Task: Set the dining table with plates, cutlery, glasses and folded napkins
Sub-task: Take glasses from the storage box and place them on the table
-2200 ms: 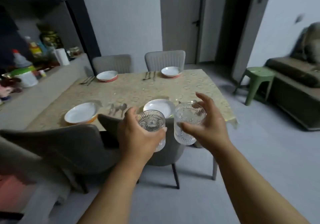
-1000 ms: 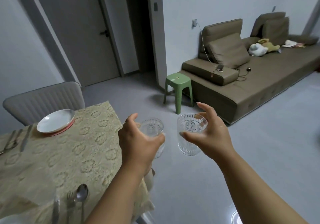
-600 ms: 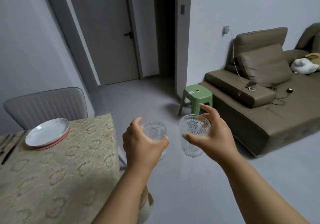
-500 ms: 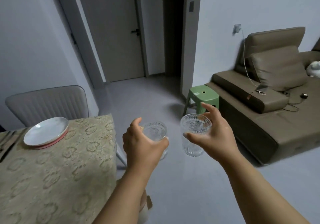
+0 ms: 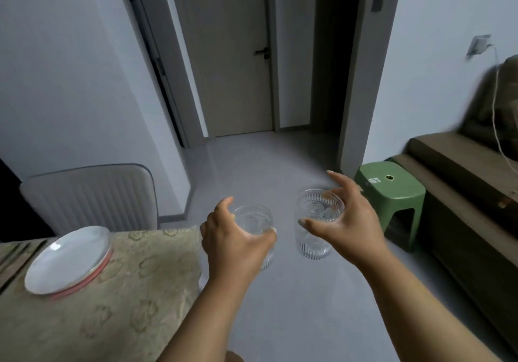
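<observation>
I carry two clear ribbed glasses in front of me, above the floor just past the table's corner. My left hand (image 5: 232, 245) grips the left glass (image 5: 253, 220) round its rim. My right hand (image 5: 350, 221) grips the right glass (image 5: 316, 227) the same way, thumb in front and fingers behind. The dining table (image 5: 134, 291) with its patterned beige cloth fills the lower left. On it lies a white plate (image 5: 67, 258) on a pink underplate, with dark cutlery just visible at the far left edge.
A grey ribbed chair (image 5: 92, 196) stands behind the table's far side. A green plastic stool (image 5: 392, 193) stands on the floor at the right, beside a brown sofa (image 5: 471, 207). A closed door (image 5: 232, 53) and a dark doorway lie ahead.
The view has swung left and moved along the table's end: the sofa has slid off to the right and the plate has come closer. Both hands keep the same hold on the glasses.
</observation>
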### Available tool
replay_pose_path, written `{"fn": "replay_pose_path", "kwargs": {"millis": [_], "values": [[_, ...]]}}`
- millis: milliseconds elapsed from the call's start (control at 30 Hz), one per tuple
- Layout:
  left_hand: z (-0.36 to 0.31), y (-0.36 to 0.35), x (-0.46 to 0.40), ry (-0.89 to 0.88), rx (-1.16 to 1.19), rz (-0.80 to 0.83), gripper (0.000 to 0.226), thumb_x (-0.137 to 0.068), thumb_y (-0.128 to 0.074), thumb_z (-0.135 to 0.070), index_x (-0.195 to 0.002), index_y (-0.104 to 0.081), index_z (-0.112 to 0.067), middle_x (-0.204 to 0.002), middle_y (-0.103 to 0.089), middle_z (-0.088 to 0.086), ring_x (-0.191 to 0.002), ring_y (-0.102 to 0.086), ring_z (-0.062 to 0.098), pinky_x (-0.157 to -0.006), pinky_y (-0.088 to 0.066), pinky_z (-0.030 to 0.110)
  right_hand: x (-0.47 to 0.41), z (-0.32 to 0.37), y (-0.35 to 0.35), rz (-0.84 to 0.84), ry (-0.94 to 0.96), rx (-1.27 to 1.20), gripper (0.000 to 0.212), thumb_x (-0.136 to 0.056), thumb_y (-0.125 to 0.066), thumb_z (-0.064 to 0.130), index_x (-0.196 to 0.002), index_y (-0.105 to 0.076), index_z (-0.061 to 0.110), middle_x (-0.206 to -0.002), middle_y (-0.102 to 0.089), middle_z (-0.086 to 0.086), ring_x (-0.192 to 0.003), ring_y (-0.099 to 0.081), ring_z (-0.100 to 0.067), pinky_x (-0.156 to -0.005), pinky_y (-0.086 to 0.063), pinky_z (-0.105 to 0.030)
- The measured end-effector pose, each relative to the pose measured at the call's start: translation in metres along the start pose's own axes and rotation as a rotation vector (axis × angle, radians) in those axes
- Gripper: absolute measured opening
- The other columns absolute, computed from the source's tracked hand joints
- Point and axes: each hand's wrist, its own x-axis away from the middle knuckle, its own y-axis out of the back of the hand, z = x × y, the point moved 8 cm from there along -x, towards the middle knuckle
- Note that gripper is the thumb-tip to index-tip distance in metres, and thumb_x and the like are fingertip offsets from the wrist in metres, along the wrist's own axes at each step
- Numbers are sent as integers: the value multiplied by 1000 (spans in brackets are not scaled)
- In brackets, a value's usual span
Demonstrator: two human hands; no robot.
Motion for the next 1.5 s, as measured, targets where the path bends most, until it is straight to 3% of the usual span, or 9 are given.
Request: {"fn": "replay_pose_path", "kwargs": {"millis": [400,667,867,1033,1133,1200,1500], "values": [[13,-46,-222,74,-4,-96,94,-58,-79,-45,-139,-35,-24,-130,-47,0,-127,-35,22,-108,-34,41,-223,-1,-116,117,62,-60,98,-53,-82,54,-136,-30,45,-112,-55,10,-103,-56,-13,-90,-53,-40],[41,-88,-364,198,58,-218,94,-62,-81,-42,-141,-33,-23,-133,-46,1,-119,-49,20,-93,-41,27,-393,-7,-211,275,152,-106,95,-56,-84,45,-137,-33,42,-113,-54,8,-102,-56,-13,-89,-52,-37],[63,-97,-459,272,71,-372,98,-57,-81,-42,-140,-34,-23,-132,-48,1,-115,-53,21,-98,-47,37,-501,18,-297,409,265,-142,95,-59,-84,44,-139,-34,35,-110,-53,10,-102,-55,-13,-86,-50,-32],[97,-78,-512,345,72,-457,97,-53,-76,-52,-137,-36,-23,-130,-49,2,-113,-54,22,-97,-48,40,-541,42,-378,532,328,-174,94,-60,-84,40,-139,-34,36,-111,-55,12,-98,-54,-10,-77,-43,-22],[125,-55,-540,385,67,-554,90,-61,-82,-42,-137,-40,-17,-127,-51,-1,-112,-54,18,-91,-42,25,-558,62,-432,612,348,-194,95,-60,-84,39,-139,-32,39,-113,-54,13,-97,-53,-8,-76,-44,-22],[143,-36,-560,417,66,-604,85,-64,-82,-36,-136,-41,-16,-120,-54,-2,-105,-56,17,-83,-39,23,-568,81,-470,651,364,-212,95,-61,-84,39,-140,-32,39,-113,-54,13,-98,-53,-8,-76,-44,-22],[227,81,-657,438,-26,-776,83,-63,-82,-48,-131,-44,-22,-99,-61,-3,-90,-62,15,-83,-51,32,-591,208,-643,773,486,-293,95,-58,-86,43,-138,-33,42,-112,-55,14,-99,-55,-9,-79,-49,-25]]}}
